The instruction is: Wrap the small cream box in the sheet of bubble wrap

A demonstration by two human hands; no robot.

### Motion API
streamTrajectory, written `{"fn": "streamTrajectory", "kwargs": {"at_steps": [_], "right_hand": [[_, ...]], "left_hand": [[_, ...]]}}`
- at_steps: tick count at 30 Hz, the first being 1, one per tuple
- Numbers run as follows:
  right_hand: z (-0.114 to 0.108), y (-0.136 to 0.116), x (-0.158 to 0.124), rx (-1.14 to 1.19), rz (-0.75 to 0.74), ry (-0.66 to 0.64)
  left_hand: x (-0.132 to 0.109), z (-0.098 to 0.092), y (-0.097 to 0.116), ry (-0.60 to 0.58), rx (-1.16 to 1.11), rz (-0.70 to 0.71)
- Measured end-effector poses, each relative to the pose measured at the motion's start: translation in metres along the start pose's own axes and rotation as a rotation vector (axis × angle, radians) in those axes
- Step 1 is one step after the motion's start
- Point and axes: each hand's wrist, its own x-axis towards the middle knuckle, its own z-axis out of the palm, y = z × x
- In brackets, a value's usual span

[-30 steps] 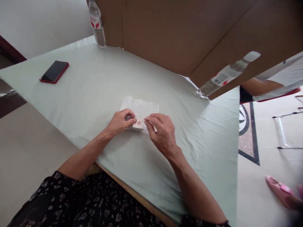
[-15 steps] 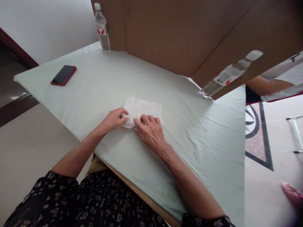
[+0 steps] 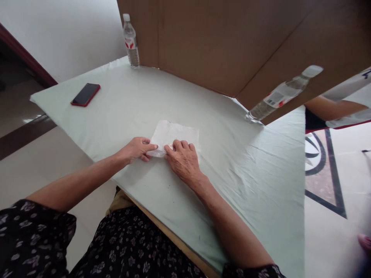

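Observation:
A white paper tissue [image 3: 176, 135] lies on the pale green tablecloth [image 3: 220, 166], its near edge folded over something small that is hidden. My left hand [image 3: 136, 148] rests at the tissue's near left corner, fingers loosely curled and the fingertips pressing the fold. My right hand [image 3: 184, 158] lies palm down on the tissue's near edge, fingers bent and pressing it flat. The two hands almost touch each other.
A red-cased phone [image 3: 85, 94] lies at the far left of the table. One water bottle [image 3: 131, 41] stands at the back by a tall cardboard screen [image 3: 232, 42]; another bottle [image 3: 282, 94] stands at the screen's right end. Another person's arm [image 3: 327, 108] shows behind it.
My hands held a small reddish thing above the tissue's edge; now both press down on the folded tissue and the thing is out of sight. The view has shifted left.

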Motion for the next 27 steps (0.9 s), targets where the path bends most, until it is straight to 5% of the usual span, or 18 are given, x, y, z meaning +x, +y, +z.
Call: {"fn": "streamTrajectory", "kwargs": {"at_steps": [7,15,27], "right_hand": [[-0.001,-0.001,0.002,0.017,0.009,-0.030],[-0.001,-0.001,0.001,0.033,0.006,-0.029],[-0.017,0.002,-0.004,0.161,0.019,-0.041]], "left_hand": [[0.007,0.022,0.011,0.003,0.017,-0.018],[0.015,0.032,0.010,0.063,0.191,0.118],[0.008,0.043,0.017,0.026,-0.086,0.084]]}}
